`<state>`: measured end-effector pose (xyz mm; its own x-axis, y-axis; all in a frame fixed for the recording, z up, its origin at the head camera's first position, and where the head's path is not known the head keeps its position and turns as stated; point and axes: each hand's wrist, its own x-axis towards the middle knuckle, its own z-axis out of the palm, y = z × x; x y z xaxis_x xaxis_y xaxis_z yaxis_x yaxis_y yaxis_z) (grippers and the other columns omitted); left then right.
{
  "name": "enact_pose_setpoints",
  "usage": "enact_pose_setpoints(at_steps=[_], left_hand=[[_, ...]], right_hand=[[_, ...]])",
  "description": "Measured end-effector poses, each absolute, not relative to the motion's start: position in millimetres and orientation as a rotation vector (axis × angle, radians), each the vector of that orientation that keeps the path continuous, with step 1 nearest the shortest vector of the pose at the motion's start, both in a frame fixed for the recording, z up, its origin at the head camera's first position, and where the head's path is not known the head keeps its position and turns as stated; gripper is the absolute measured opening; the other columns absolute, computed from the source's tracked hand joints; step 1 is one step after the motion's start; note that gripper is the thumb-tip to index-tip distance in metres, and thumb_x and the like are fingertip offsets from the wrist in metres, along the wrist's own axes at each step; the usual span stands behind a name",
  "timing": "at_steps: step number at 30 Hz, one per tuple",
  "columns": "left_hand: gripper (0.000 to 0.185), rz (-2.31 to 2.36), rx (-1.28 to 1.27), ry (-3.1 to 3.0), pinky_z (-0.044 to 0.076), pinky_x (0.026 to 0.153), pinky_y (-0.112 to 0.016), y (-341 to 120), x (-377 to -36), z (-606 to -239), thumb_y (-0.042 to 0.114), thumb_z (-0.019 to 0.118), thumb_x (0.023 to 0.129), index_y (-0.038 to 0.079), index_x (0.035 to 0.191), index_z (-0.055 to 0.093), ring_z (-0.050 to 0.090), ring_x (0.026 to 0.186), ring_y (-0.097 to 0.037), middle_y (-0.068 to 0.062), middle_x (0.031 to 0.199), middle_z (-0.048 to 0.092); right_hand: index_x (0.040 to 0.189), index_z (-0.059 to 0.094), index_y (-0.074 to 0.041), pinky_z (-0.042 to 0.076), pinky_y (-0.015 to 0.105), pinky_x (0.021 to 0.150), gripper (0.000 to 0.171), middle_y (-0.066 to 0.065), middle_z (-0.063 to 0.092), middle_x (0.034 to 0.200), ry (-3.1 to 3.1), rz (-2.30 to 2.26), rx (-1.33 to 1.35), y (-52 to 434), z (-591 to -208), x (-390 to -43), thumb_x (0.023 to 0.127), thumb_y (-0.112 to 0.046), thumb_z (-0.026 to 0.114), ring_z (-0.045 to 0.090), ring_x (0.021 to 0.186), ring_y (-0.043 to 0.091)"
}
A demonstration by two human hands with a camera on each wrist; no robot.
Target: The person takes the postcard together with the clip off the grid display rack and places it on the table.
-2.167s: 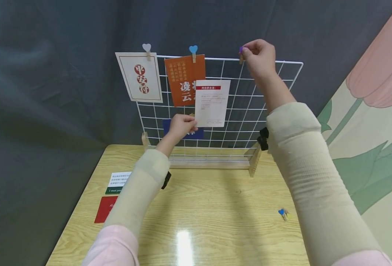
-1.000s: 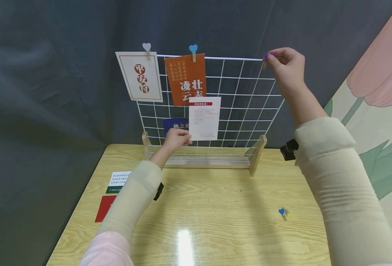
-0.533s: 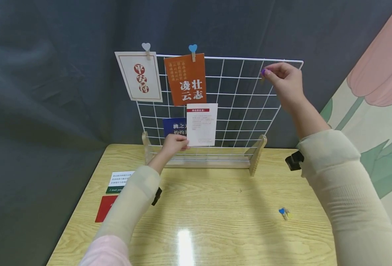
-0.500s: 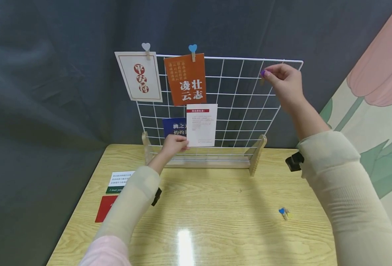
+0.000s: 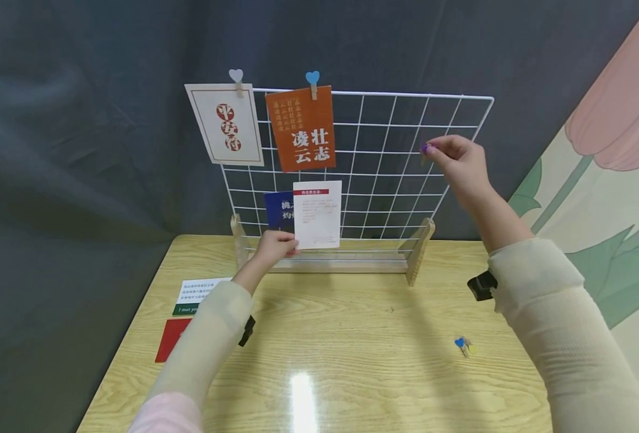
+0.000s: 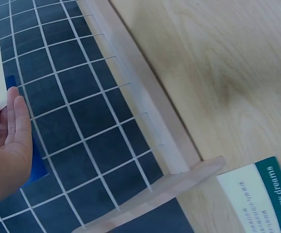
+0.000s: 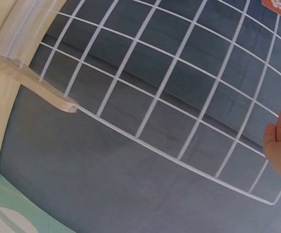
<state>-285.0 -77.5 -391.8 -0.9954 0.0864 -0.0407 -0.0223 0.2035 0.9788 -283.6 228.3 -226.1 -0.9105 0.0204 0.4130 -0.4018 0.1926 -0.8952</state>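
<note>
A white wire grid (image 5: pixel 395 180) stands in a wooden base (image 5: pixel 346 261) at the far edge of the table. My left hand (image 5: pixel 276 245) pinches the lower left corner of a white card with red heading (image 5: pixel 316 213), held low in front of the grid. Behind it a blue card (image 5: pixel 277 209) leans on the grid. My right hand (image 5: pixel 455 159) pinches a purple-headed wooden clip (image 5: pixel 423 151) in front of the grid's right side. A white card (image 5: pixel 224 124) and an orange card (image 5: pixel 301 128) hang from heart clips on the top wire.
A white-and-green card (image 5: pixel 196 294) and a red card (image 5: pixel 172 340) lie at the table's left edge. Small clips (image 5: pixel 463 346), one blue, lie on the table's right. A dark curtain hangs behind; a tulip mural stands right.
My right hand has come down from the top wire with the purple clip to mid-height of the grid. My left hand has lowered the white card toward the base.
</note>
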Motion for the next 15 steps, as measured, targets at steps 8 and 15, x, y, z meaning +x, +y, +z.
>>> enact_pose_setpoints(at_steps=[8, 15], left_hand=[[0.023, 1.917, 0.052, 2.352, 0.050, 0.064, -0.032, -85.3, -286.6, -416.6, -0.003, 0.055, 0.081, -0.014, 0.101, 0.056, 0.062, 0.072, -0.028, -0.025, 0.088, 0.059], [0.018, 2.075, 0.257, 2.223, 0.050, 0.054, -0.026, -111.7, -345.7, -530.8, 0.008, 0.065, 0.076, -0.001, 0.092, 0.065, 0.062, 0.062, -0.020, -0.013, 0.077, 0.061]], right_hand=[[0.087, 0.062, -0.002, 0.042, 0.014, 0.074, 0.008, -0.002, 0.062, 0.080, -2.148, 1.808, 0.357, 239.5, -251.9, -278.5, 0.081, -0.005, 0.058, 0.056, 0.079, 0.010], [0.087, 0.061, 0.002, 0.042, 0.014, 0.074, 0.009, -0.001, 0.063, 0.078, -2.147, 1.840, 0.336, 249.8, -275.0, -272.0, 0.081, -0.004, 0.058, 0.058, 0.075, 0.009]])
